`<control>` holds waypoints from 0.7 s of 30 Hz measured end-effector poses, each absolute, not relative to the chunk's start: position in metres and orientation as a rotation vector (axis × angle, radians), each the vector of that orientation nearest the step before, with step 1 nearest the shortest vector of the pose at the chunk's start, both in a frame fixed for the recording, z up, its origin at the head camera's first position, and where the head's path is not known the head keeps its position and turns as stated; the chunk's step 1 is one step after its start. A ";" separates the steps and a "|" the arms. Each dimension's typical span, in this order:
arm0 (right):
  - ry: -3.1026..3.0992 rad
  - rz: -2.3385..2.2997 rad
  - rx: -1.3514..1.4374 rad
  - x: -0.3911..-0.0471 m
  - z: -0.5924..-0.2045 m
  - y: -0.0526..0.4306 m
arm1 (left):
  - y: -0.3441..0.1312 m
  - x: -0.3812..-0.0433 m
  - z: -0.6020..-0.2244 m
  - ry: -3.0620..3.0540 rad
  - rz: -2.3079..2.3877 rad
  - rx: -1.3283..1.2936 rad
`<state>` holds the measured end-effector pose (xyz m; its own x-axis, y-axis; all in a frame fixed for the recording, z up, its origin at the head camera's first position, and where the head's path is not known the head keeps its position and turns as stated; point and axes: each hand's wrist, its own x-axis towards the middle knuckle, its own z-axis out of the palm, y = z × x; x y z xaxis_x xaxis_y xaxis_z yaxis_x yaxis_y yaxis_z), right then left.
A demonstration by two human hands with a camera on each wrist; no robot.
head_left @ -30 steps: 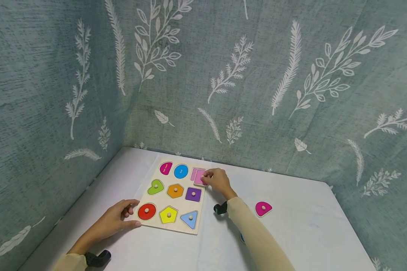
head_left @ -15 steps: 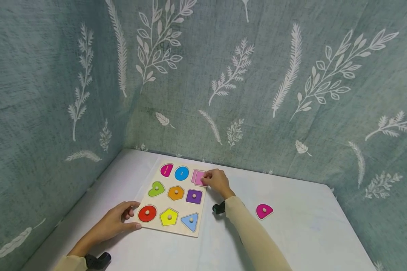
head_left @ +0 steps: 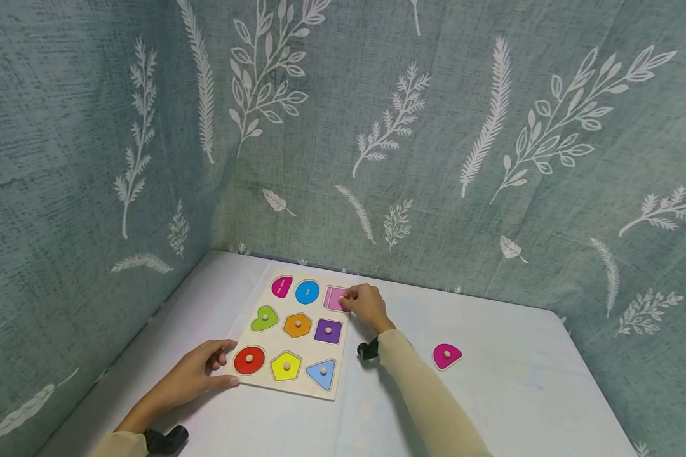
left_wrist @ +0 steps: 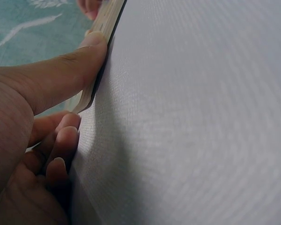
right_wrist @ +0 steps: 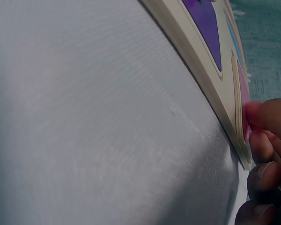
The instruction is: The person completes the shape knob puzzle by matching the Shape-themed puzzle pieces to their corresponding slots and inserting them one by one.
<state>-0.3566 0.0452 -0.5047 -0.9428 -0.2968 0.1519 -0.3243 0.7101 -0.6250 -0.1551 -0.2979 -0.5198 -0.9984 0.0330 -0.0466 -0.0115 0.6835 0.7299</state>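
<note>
Pink square (head_left: 337,296), pinched by the right hand's (head_left: 368,306) fingers, sits beneath them, closer over its recess (head_left: 327,297) than a second ago, apparently nearly seated; wooden board (head_left: 273,342), gripped at one corner by the left hand's (head_left: 197,368) fingers; magenta half-round (head_left: 447,357), loose, right of both.

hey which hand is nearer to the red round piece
Left. The left hand holds the board at its near left corner, beside the red round piece. The right hand pinches the pink piece at the far right corner, diagonally across.
</note>
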 end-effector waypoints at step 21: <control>-2.909 1.012 0.461 -0.361 -0.504 0.028 | -0.298 -0.155 -0.520 2.830 1.250 0.017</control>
